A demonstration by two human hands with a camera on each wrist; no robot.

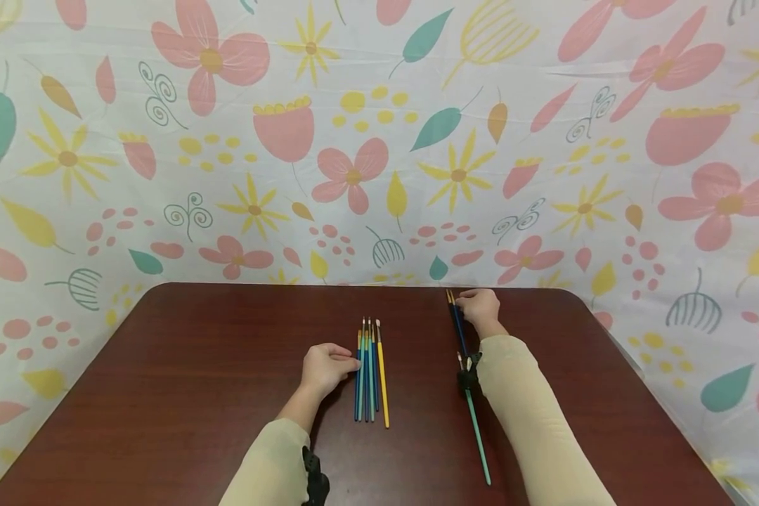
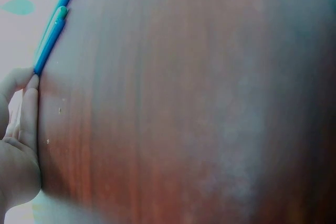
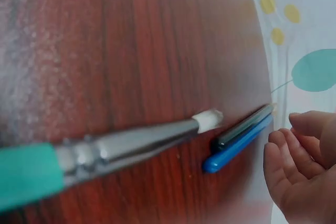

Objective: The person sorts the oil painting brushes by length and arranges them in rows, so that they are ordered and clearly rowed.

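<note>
At least one teal brush (image 1: 478,439), two dark brushes (image 1: 459,330) beside loosely parted right grip (image 1: 481,307), and six central brushes (image 1: 372,383) touched at edge by straight-fingered left grip (image 1: 324,369), are counted.

The head view cuts off the near side of the wooden table (image 1: 196,379), the left sleeve (image 1: 268,464) and the right sleeve (image 1: 537,422); a black wrist camera (image 1: 465,379) hides part of a teal paintbrush (image 1: 477,432). The wrist views crop the left hand (image 2: 18,166), the right hand (image 3: 310,177) and that paintbrush's blurred handle.
</note>
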